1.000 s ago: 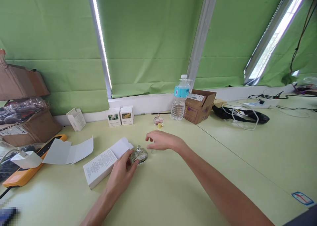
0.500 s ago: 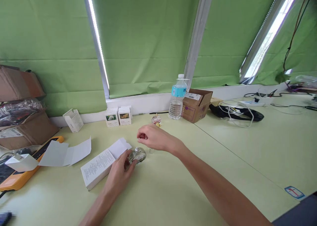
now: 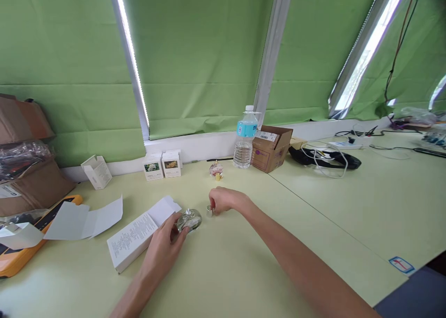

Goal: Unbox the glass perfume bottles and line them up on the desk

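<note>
My left hand (image 3: 163, 246) is closed around the near side of a rounded glass perfume bottle (image 3: 190, 219) that rests on the table, its silver neck uncovered. Just right of the bottle, a small shiny cap (image 3: 209, 210) stands on the table. The fingers of my right hand (image 3: 225, 200) are pinched together at the cap's right side and appear to grip it; the fingertips are partly hidden. Left of the bottle lies a long white box (image 3: 132, 239) with its flap open, close to my left hand. Farther back sits a pink bottle with a gold cap (image 3: 216, 169).
Small white boxes (image 3: 162, 165) and an opened white carton (image 3: 96, 171) line the wall. A water bottle (image 3: 244, 146) stands beside a brown cardboard box (image 3: 271, 150). Folded white card (image 3: 85, 220) and an orange-edged device (image 3: 21, 255) lie left. A black strap with cables (image 3: 324, 159) lies right.
My right hand has moved right and down from beside the perfume bottle to the small cap. My left hand stays on the bottle. The view has shifted slightly.
</note>
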Tool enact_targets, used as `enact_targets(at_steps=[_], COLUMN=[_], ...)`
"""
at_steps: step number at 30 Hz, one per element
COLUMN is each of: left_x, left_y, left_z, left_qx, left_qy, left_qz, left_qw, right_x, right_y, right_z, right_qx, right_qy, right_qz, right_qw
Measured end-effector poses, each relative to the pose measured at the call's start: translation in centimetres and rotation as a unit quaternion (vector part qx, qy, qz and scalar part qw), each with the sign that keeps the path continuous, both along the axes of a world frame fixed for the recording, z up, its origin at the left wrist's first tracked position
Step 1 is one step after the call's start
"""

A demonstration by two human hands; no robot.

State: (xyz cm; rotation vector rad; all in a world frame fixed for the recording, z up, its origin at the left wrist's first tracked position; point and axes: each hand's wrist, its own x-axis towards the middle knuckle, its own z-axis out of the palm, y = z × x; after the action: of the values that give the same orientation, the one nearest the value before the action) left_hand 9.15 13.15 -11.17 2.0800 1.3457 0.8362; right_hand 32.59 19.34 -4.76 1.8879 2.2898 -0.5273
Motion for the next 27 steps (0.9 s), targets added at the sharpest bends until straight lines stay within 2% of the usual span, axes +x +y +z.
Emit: enact_targets(at_steps=[5, 8, 11, 13, 17, 20, 23, 27], left_x=[0.0, 0.1, 0.2, 0.1, -0.1, -0.2, -0.2, -0.2], left_y=[-0.1, -0.2, -0.1, 0.0, 0.4, 0.6, 0.5, 0.6], left_z=[0.2, 0.2, 0.0, -0.3, -0.8, -0.9, -0.8, -1.1], left_qx=[0.0, 0.007, 0.015, 0.018, 0.017, 0.016, 0.019, 0.032], left_qy=[0.002, 0.0, 0.004, 0.007, 0.003, -0.008, -0.007, 0.016], left_qz=[0.007, 0.008, 0.019, 0.03, 0.049, 0.081, 0.098, 0.078], left_qw=[1.0, 1.0, 1.0, 0.999, 0.999, 0.997, 0.995, 0.996], right_x=[0.7, 0.1, -1.2, -2.3, -3.8, -3.9, -2.9, -0.2], right_y=[-0.5, -1.1, -1.3, -1.2, -0.7, -0.3, 0.3, 1.7], right_z=[2.4, 3.4, 2.9, 1.9, -0.1, -0.8, -0.8, -0.8], right_qx=[0.042, 0.048, 0.001, 0.012, 0.081, 0.114, 0.146, 0.175], right_qy=[0.061, 0.117, 0.178, 0.194, 0.19, 0.187, 0.173, 0.15], right_qz=[0.014, 0.054, 0.133, 0.163, 0.166, 0.145, 0.105, 0.044], right_qw=[0.997, 0.991, 0.975, 0.967, 0.964, 0.965, 0.968, 0.972])
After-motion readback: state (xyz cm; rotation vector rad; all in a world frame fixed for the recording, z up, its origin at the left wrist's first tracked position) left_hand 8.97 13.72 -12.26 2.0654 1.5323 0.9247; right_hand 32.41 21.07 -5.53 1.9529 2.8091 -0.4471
